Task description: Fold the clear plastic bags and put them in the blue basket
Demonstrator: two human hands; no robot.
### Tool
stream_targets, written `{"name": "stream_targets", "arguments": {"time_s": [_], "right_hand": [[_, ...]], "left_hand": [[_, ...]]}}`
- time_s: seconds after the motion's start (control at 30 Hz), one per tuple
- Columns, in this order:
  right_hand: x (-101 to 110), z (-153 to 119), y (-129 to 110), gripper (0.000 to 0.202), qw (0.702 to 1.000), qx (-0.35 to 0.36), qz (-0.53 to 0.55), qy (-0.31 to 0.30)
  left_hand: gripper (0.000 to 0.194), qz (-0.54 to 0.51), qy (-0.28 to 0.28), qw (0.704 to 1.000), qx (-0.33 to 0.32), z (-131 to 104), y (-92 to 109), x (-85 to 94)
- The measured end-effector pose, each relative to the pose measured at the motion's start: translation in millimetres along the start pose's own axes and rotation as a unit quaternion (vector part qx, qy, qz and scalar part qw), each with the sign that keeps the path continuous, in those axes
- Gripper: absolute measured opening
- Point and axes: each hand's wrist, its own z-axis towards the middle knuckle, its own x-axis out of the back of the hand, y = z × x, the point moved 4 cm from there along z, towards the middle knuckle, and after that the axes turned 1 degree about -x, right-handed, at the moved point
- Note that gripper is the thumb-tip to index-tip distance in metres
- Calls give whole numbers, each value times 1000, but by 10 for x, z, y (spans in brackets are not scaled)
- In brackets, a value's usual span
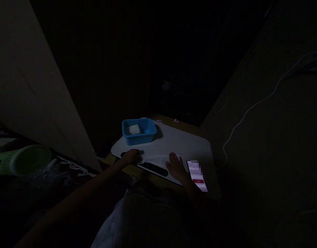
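Note:
A thin, pale, see-through sheet or bag (155, 159) lies flat across the white table (184, 139). At its left end rests my left hand (132, 156), its fingers bent together; what they hold is too dark to make out. My right hand (175, 167) lies palm down at the sheet's right part with its fingers spread. Behind my left hand stands a blue basket (140, 138) with a folded white item (134, 129) inside. A lit phone (197, 176) lies just right of my right hand.
A dark slot (155, 169) runs along the table's near edge. A small red and white item (176, 121) lies beyond the table. At the left is a green tub (31, 160). A white cable (247, 112) hangs along the right wall.

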Motion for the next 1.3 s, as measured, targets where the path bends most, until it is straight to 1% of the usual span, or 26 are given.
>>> {"name": "stream_targets", "arguments": {"time_s": [0.1,0.2,0.27,0.33,0.43,0.5,0.57,0.63,0.73,0.8,0.93,1.1,1.23,1.3], "right_hand": [[7,8,44,64,999,-32,-4,-3],[34,10,34,64,998,-58,-5,8],[52,12,0,64,997,-69,-5,23],[65,15,-32,63,996,-77,-5,42],[43,25,-51,62,996,-75,1,46],[13,33,-39,62,996,-75,6,36],[1,39,-25,61,996,-75,9,37],[13,41,-24,59,996,-70,11,48],[52,38,-52,57,996,-54,13,68],[59,38,-80,57,997,-43,15,61],[34,45,-117,58,999,-40,20,17],[57,53,-158,58,998,-24,10,56],[-6,66,-177,58,1000,-15,14,22],[3,73,-181,57,1000,-18,15,18]], "left_hand": [[33,-70,-15,997,-6,55,-72,36],[17,-177,-11,984,1,139,-138,64],[15,-226,11,974,18,182,-173,76],[15,-260,50,964,42,199,-215,94],[27,-296,99,948,66,179,-294,134],[30,-282,118,949,79,151,-347,164],[30,-233,130,959,92,122,-386,190],[30,-184,140,968,95,103,-393,205],[32,-150,155,972,88,97,-363,207],[31,-145,161,972,89,99,-341,205],[29,-158,147,972,87,99,-324,203],[30,-152,142,973,97,81,-362,202],[28,-144,147,974,92,79,-385,202],[28,-136,146,976,89,80,-399,203]]}}
